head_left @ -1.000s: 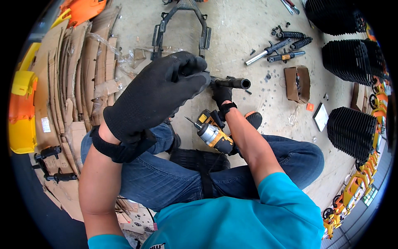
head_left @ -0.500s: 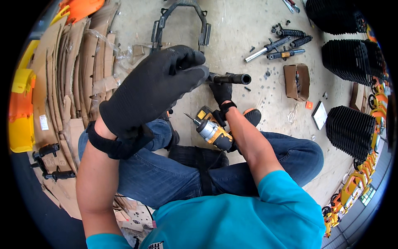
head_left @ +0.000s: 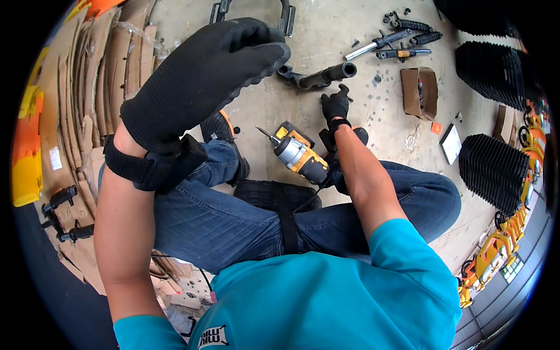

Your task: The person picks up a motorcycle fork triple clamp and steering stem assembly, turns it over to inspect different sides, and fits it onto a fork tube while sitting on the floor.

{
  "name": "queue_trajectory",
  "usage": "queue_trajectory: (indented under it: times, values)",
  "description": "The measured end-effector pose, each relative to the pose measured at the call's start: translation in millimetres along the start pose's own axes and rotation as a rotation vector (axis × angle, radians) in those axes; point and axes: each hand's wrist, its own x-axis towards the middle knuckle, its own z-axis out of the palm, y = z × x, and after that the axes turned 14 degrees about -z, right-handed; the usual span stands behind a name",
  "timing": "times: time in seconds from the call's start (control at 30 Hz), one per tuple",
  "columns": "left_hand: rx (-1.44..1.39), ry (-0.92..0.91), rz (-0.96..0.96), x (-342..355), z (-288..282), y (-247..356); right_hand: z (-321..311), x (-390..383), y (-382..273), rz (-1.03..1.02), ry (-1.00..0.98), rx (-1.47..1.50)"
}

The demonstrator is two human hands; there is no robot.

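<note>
My left hand, in a black glove, is raised large in the foreground at the upper left. Its fingers are bent and a gap shows beside the thumb; nothing visible is in it. Beyond its fingertips is a black bent metal tube piece with an open round end. My right hand, also gloved, is low just on the near side of that piece and apart from it. Its fingers are partly spread, with no object seen in them. A yellow and black cordless impact driver with a bit lies between my legs.
Flattened cardboard is stacked at left, with a black metal bracket on it. At far right stand stacks of black ribbed parts. Shock absorbers and an open cardboard box are on the floor. A black frame is ahead.
The black tube piece has shifted away from me and turned, and my right hand is now apart from it. My left hand has moved up and left.
</note>
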Motion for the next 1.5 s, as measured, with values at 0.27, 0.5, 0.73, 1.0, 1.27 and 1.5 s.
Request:
queue_trajectory:
  times: [0.27,0.5,0.73,1.0,1.27,1.5]
  values:
    - [-0.034,-0.065,-0.085,-2,0,6,-6,-12,-36,-0.104,-0.105,0.051]
    - [-0.113,-0.043,-0.042,-3,3,6,16,-11,-55,-0.238,-0.109,0.126]
    - [0.159,-0.019,-0.004,1,10,14,42,17,-36,-0.595,-0.2,-0.045]
    - [0.036,0.016,-0.177,11,15,8,64,51,-4,-0.716,-0.178,-0.184]
    - [0.071,0.056,-0.15,9,22,8,76,61,31,-0.646,-0.182,0.102]
    - [0.091,-0.041,-0.236,10,20,14,78,54,27,-0.307,-0.232,0.633]
